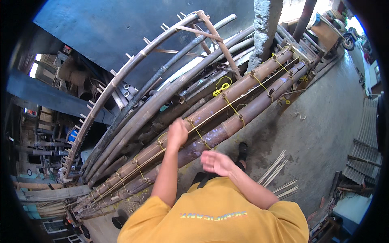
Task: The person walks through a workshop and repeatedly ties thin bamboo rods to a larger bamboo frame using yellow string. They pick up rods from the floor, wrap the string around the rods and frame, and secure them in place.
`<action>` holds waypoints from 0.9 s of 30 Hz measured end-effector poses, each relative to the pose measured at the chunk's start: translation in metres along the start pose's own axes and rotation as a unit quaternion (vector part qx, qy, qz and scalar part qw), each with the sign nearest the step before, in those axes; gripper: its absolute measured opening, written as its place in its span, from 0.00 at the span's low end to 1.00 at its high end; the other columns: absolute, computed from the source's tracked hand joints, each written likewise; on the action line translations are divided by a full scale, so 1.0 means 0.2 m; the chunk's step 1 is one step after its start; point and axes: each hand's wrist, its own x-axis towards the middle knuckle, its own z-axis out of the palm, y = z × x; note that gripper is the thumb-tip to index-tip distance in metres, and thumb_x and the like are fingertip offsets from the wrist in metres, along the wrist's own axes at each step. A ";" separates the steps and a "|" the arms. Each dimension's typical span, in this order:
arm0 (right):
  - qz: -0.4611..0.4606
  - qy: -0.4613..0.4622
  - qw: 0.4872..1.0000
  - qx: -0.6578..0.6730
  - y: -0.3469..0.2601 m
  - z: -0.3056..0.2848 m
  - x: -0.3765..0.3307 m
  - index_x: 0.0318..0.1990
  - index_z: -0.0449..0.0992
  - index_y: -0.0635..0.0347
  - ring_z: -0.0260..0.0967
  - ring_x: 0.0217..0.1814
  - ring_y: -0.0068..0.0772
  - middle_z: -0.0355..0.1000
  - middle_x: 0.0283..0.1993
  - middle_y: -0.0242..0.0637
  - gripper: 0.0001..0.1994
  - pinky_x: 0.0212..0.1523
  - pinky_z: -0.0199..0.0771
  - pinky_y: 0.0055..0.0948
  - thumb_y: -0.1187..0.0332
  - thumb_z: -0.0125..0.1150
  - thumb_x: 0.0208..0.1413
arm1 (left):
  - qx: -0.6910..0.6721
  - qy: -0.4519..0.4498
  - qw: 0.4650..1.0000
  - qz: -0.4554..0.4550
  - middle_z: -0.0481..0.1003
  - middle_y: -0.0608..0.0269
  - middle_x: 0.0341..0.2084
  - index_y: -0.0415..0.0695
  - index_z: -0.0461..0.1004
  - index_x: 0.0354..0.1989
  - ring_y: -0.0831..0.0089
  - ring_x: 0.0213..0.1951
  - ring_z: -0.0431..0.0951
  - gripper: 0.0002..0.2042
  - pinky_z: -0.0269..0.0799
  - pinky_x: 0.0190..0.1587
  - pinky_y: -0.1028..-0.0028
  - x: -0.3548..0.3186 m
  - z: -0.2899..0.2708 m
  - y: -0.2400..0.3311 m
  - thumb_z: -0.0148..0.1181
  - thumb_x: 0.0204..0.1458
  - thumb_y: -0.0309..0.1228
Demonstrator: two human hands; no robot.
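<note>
Left hand (177, 133) half hidden, right hand (219, 163) blurred

Near the dial's centre, the back of the left hand hides its fingertips, so what they grip cannot be told. At five o'clock the fingers (208, 157) of the right hand smear together. At seven o'clock the left forearm (168, 170) covers a stretch of the front bamboo pole (216, 137). The six o'clock edge cuts off the yellow shirt (210, 229). The motorcycle (349, 41) at two o'clock is too small for detail; stacked clutter (42, 135) at nine o'clock sinks into shade.
</note>
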 end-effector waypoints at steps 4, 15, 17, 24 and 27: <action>-0.228 0.225 0.940 0.117 -0.05 0.31 0.29 0.28 0.69 0.55 0.69 0.36 0.36 0.75 0.34 0.34 0.10 0.43 0.68 0.35 0.65 0.50 0.63 | -0.053 0.052 0.997 0.026 0.79 0.51 0.42 0.43 0.76 0.45 0.56 0.50 0.76 0.12 0.60 0.54 0.48 -0.27 0.20 0.04 0.59 0.57 0.36; -0.064 -0.019 0.962 -0.264 -0.65 0.17 0.78 0.31 0.79 0.64 0.71 0.35 0.29 0.76 0.30 0.42 0.29 0.38 0.70 0.34 0.44 0.47 0.67 | -0.094 0.071 0.993 0.028 0.80 0.48 0.39 0.50 0.78 0.46 0.46 0.45 0.77 0.16 0.56 0.52 0.45 -0.22 0.24 -0.03 0.46 0.65 0.43; -0.081 -0.108 0.962 -0.239 -0.79 0.26 0.46 0.25 0.74 0.62 0.63 0.26 0.26 0.70 0.22 0.34 0.27 0.30 0.65 0.34 0.48 0.49 0.68 | -0.106 0.118 0.987 0.033 0.80 0.49 0.35 0.51 0.79 0.44 0.48 0.42 0.79 0.16 0.58 0.48 0.49 -0.24 0.30 -0.08 0.45 0.65 0.44; 0.039 -0.134 0.986 -0.092 -0.10 -0.11 0.11 0.26 0.68 0.54 0.51 0.20 0.19 0.57 0.19 0.22 0.22 0.24 0.57 0.27 0.50 0.47 0.70 | -0.273 0.119 0.954 0.027 0.83 0.58 0.37 0.42 0.80 0.44 0.71 0.39 0.81 0.12 0.71 0.49 0.63 -0.21 0.21 0.01 0.53 0.64 0.35; -0.084 0.050 0.927 0.362 -0.23 -0.08 0.06 0.28 0.65 0.50 0.54 0.21 0.21 0.60 0.22 0.25 0.19 0.39 0.71 0.35 0.50 0.47 0.70 | -0.393 0.199 0.895 0.078 0.78 0.62 0.28 0.37 0.78 0.42 0.76 0.32 0.78 0.11 0.73 0.38 0.75 -0.09 -0.10 0.19 0.51 0.66 0.30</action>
